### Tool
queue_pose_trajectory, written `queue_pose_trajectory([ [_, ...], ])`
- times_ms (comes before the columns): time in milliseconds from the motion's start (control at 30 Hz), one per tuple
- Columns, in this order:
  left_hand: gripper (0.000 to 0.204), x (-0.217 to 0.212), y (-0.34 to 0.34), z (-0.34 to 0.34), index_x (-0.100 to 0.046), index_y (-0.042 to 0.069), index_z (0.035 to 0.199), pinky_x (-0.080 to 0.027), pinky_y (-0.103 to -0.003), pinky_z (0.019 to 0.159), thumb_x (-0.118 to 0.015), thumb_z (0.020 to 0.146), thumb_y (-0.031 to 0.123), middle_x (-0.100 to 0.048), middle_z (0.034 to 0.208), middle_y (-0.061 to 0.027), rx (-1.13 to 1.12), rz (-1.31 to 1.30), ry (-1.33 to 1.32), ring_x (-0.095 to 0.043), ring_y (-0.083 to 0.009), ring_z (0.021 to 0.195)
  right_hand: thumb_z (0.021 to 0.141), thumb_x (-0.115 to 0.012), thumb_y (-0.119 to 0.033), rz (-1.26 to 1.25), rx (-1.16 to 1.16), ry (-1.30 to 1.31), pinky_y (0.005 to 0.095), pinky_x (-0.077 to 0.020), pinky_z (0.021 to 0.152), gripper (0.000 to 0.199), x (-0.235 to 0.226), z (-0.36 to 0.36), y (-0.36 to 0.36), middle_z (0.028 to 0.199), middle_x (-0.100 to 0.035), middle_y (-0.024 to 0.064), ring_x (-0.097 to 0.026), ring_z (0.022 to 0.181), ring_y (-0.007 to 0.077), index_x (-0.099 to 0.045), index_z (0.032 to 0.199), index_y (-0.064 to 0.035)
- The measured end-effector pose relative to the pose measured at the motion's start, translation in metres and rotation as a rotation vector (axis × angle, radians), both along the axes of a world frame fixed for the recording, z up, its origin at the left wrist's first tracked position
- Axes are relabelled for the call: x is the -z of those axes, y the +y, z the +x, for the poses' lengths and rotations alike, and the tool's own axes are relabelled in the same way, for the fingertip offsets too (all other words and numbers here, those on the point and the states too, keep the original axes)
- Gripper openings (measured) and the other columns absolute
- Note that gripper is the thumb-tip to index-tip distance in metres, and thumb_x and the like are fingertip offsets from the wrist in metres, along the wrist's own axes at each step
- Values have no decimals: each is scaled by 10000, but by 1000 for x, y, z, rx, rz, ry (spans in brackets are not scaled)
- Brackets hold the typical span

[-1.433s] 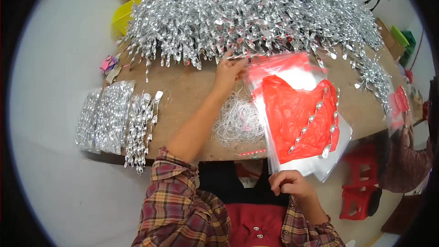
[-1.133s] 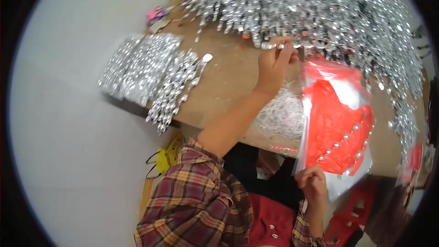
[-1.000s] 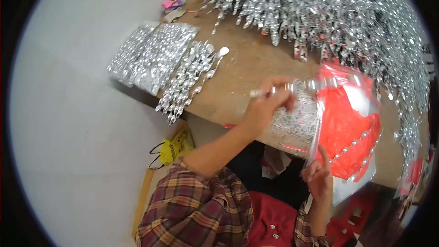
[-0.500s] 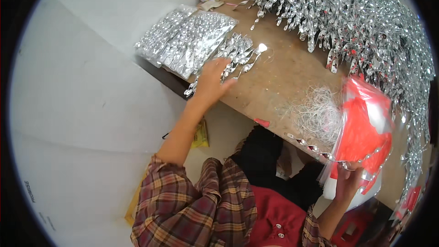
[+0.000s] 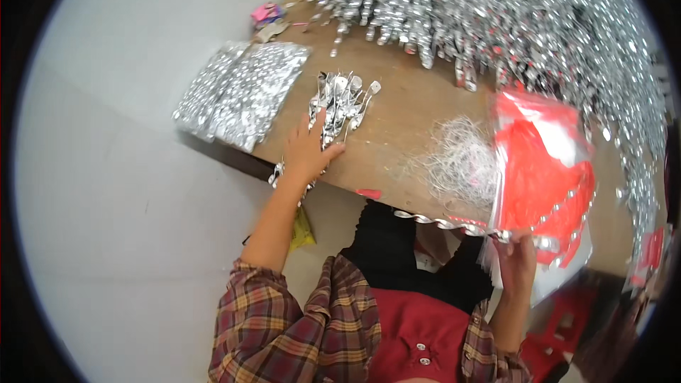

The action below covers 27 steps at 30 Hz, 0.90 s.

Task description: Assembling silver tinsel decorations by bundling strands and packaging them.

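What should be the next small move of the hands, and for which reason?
Probably the left hand should close gently around the loose silver bunch: it is spread over the bunch, whose far ends fan out, so gathering seems sensible. The right hand holds a single twisted silver strand, which looks secure enough to wait.

Thread heap [image 5: 462, 163] on table [image 5: 404, 92] — strands [image 5: 340, 99] left, bags [image 5: 532, 163] right.

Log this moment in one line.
left hand: spread over loose silver strands | right hand: holding one twisted strand | thread tangle: left of red plastic
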State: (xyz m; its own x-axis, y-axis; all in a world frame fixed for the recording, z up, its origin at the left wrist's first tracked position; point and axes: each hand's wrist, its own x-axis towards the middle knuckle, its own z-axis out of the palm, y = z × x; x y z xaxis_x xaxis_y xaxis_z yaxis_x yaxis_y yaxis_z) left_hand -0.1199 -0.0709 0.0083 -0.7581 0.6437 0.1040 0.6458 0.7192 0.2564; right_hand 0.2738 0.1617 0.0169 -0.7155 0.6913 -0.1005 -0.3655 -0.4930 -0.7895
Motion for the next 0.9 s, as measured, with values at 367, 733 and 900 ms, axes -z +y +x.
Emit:
queue_pose_trajectory([
  [367, 806, -29, 84, 88, -224, 143, 1437, -205, -561, 1026, -631, 795, 408, -284, 1404, -259, -30, -16, 124, -299, -391, 1288, 964, -426, -298, 250, -349, -333, 214, -354, 539, 323, -36, -46, -5, 649, -519, 11, -461, 581, 80, -597, 921, -27],
  [733, 470, -31, 98, 191, -355, 12, 1362, -392, -192, 539, -455, 949, 212, -541, 759, -15, 637, 463, -1020, -472, -69, 588, 885, -565, -153, 520, -295, -512, 237, -434, 617, 168, -32, -41, 2, 765, -577, 8, -531, 702, 81, -594, 960, -6],
  [900, 347, -25, 90, 145, -493, -12, 1197, -374, -180, 552, -443, 966, 242, -578, 794, -17, 126, 983, -1319, -477, -38, 618, 824, -603, -86, 1036, -37, -684, 274, -440, 654, 79, -47, -56, 25, 757, -582, 60, -564, 708, 146, -610, 839, -9],
])
